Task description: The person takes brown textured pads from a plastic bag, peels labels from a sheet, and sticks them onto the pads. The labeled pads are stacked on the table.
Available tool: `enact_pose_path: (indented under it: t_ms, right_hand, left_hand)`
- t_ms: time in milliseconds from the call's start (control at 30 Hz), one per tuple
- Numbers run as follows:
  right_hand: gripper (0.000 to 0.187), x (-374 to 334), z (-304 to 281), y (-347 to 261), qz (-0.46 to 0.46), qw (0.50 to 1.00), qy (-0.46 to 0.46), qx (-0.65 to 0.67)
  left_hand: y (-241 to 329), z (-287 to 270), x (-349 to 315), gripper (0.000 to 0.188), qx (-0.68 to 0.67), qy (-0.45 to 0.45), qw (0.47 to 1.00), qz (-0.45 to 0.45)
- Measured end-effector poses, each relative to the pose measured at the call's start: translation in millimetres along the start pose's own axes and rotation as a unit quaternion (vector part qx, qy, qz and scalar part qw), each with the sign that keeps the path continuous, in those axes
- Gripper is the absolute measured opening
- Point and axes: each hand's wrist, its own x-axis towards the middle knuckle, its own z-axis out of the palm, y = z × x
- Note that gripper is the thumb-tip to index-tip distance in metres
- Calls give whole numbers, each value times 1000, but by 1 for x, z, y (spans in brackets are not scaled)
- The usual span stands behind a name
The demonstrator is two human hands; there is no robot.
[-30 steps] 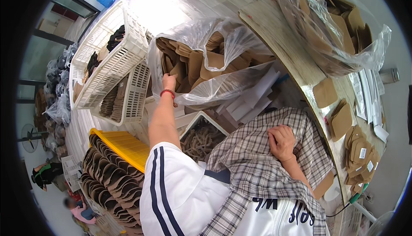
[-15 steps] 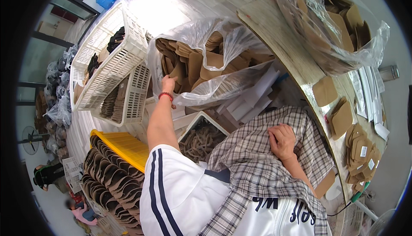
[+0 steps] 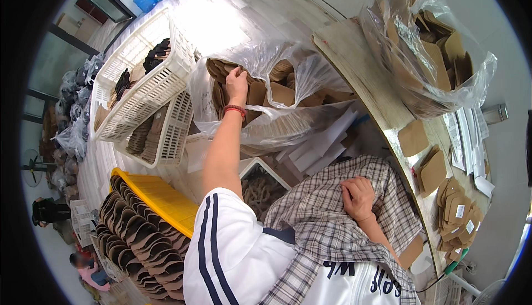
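My left hand [image 3: 237,86], with a red bracelet at the wrist, reaches into a clear plastic bag [image 3: 266,133]. Its fingers are bent together at the edge of a stack of brown flat pieces [image 3: 220,67] with rounded corners; the fingertips are partly hidden. More brown pieces [image 3: 282,93] fill the bag in stacks. Over my lap lies a checked cloth [image 3: 316,222], and my right hand [image 3: 359,198] rests on it with the fingers curled in and nothing visible in them.
White crates [image 3: 141,105] and a yellow crate [image 3: 158,199] beside rows of curved brown pieces [image 3: 141,238] stand left. A white bin [image 3: 257,169] sits below the bag. The table [image 3: 354,66] at right bears another filled bag [image 3: 426,55] and tagged brown pieces [image 3: 457,208].
My left hand has moved up and right, from the bag's near left edge onto the brown pieces inside. My right hand stays on the cloth. The view has shifted slightly.
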Motion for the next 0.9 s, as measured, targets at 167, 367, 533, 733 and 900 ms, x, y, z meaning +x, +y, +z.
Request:
enact_pose_path:
  t_ms: [167,367,533,733,900]
  right_hand:
    - [11,1,-2,0,2,1000,1,-4]
    - [12,2,-1,-2,-6,1000,1,0]
    - [11,3,-2,-3,-7,1000,5,-2]
    - [10,3,0,-4,-6,1000,1,-1]
    - [10,3,0,-3,-6,1000,5,-6]
  left_hand:
    - [28,17,-18,40,-80,40,993,-77]
    - [-19,11,12,33,-308,5,903,-299]
    - [-55,-1,-7,36,-444,-37,844,-297]
    - [-68,-5,-4,37,-463,-39,832,-303]
    - [-75,0,-3,40,-474,-50,834,-278]
